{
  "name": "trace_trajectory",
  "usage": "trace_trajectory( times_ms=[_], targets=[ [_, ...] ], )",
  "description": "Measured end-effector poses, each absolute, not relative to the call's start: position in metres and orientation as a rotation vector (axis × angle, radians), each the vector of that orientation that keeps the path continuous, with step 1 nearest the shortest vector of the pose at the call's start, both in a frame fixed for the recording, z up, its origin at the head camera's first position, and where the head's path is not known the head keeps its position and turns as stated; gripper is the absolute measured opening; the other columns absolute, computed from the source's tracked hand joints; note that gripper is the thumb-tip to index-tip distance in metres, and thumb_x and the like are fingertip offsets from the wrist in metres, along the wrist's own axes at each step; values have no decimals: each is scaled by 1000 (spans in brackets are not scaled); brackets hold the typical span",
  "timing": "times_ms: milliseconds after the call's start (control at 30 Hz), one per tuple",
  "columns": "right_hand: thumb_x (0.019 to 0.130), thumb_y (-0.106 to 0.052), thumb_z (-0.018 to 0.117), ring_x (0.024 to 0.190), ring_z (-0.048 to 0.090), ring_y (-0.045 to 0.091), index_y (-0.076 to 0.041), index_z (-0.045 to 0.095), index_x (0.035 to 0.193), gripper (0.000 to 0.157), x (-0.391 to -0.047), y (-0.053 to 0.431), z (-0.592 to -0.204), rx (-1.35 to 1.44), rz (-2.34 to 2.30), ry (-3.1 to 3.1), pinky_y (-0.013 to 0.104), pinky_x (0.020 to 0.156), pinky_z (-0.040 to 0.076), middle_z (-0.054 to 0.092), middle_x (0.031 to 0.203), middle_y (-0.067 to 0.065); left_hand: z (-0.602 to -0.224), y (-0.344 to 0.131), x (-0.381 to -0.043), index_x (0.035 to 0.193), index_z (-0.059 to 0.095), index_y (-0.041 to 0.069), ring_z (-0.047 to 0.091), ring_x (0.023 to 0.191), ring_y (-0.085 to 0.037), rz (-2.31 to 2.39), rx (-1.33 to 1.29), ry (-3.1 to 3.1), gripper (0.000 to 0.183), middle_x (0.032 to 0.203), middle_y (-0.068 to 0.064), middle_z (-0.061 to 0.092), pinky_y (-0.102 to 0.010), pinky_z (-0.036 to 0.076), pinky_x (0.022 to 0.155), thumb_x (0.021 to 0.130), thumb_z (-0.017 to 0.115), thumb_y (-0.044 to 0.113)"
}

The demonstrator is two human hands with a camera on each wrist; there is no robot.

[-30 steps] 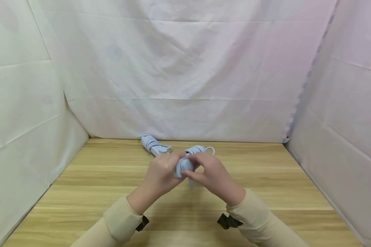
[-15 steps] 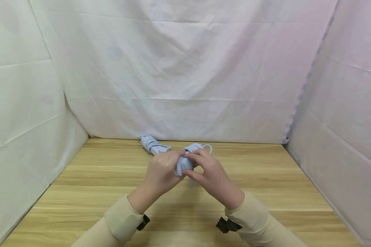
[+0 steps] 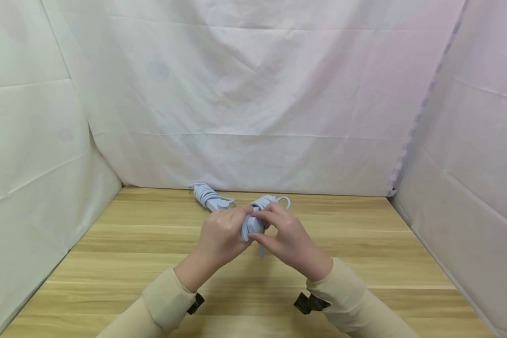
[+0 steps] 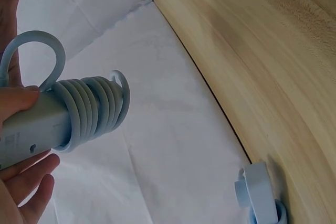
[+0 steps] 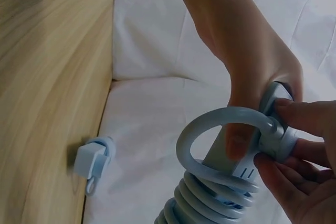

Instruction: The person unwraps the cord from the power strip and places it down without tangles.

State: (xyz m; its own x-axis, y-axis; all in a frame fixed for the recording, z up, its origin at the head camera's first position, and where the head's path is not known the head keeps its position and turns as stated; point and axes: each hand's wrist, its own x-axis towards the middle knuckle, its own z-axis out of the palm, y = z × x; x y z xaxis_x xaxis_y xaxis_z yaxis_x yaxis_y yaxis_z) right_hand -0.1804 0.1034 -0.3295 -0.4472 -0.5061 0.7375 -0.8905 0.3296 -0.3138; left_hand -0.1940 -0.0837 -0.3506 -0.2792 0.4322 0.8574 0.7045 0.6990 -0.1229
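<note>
My left hand grips a pale blue power strip, fingers and thumb around its body. The strip is held up off the table, its cord wound in several turns around the far end. My right hand pinches the plug between thumb and fingers, right against the strip's socket face. From the plug a loop of cord arches back to the coil. Where the plug meets the strip is partly hidden by fingers.
A second pale blue power strip with its cord wound around it lies on the wooden table, behind my left hand. White cloth hangs behind the table and along both sides. Black straps show at my wrists.
The held power strip and my right hand have shifted very slightly leftward over the last second. Both hands keep the same hold, and the second strip stays in place.
</note>
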Motion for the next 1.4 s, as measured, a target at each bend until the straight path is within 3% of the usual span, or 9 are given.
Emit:
trace_trajectory(
  times_ms=[333, 600, 900, 1400],
  targets=[
    [74, -5, 85, 84, 60, 12, 0, 68, 104, 35, -181, 101, -332, 1169, 1054, -2120, 21, 73, 51, 60, 100, 2, -355, -85, -195, 96, 67, 2, 65, 58, -19, -350, -851, -1929, 40, 78, -5, 70, -32, 51, 50, 68, 84, 23],
    [77, -9, 83, 94, 60, 14, -1, 62, 122, 51, -177, 102, -330, 1145, 1077, -2194, 28, 79, 52, 59, 115, 4, -350, -86, -196, 96, 67, 0, 65, 58, -21, -384, -828, -1896, 42, 79, -8, 70, -34, 51, 51, 66, 85, 23],
    [76, -8, 83, 94, 62, 14, -1, 66, 113, 41, -178, 101, -332, 1154, 1014, -2135, 23, 81, 51, 64, 107, 4, -350, -86, -195, 94, 68, 3, 63, 55, -20, -352, -815, -1899, 37, 76, -5, 69, -34, 50, 49, 69, 82, 25],
    [77, -3, 82, 90, 62, 14, 3, 64, 112, 40, -181, 105, -331, 1251, 965, -2130, 22, 78, 51, 64, 104, 6, -351, -90, -194, 92, 66, 2, 64, 57, -18, -303, -854, -1881, 40, 75, -5, 69, -33, 50, 50, 69, 84, 29]
  ],
)
